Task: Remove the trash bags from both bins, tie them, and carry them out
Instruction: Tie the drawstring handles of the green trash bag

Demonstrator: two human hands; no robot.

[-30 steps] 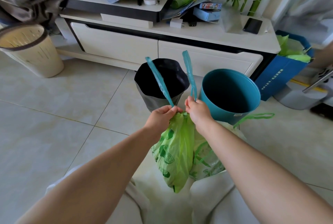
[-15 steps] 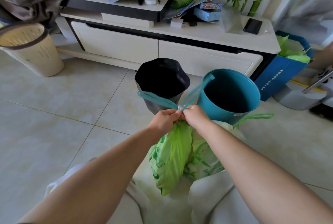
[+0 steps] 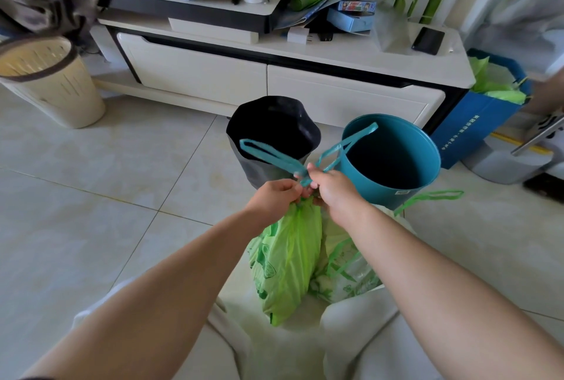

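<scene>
Tiled floor (image 3: 91,196), carrying both bins and both bags; low cabinet (image 3: 335,89) behind, near but apart from them. Teal bin (image 3: 366,178), upright, no liner visible inside. Dark bin (image 3: 250,172) just beside it on the left, upright; black interior, liner or bare wall not distinguishable. Green bag (image 3: 290,257), out of its bin, held up by the neck between the knees; contact of its lower end with the floor not determinable. Second bag (image 3: 345,276), paler, lying against the green bag's right side, its green string (image 3: 433,195) trailing loose on the floor beside the teal bin. Left hand (image 3: 274,199) and right hand (image 3: 335,193), touching at the gathered neck. Teal drawstring (image 3: 276,156), pulled out in two loops, one across the dark bin's mouth, one across the teal bin's rim, crossed just above the hands. Fingers (image 3: 297,192) of the left hand curled, pinching the bag's neck; those of the right pinching the drawstring at the crossing.

Step judged: first throw of the knot, not yet tightened. Possible faults: crossing slipping undone through a slack pinch; thin film tearing at the hem under a hard pull; neck reopening and contents spilling if released early; second bag, apparently untied, liable to spill on lifting.
</scene>
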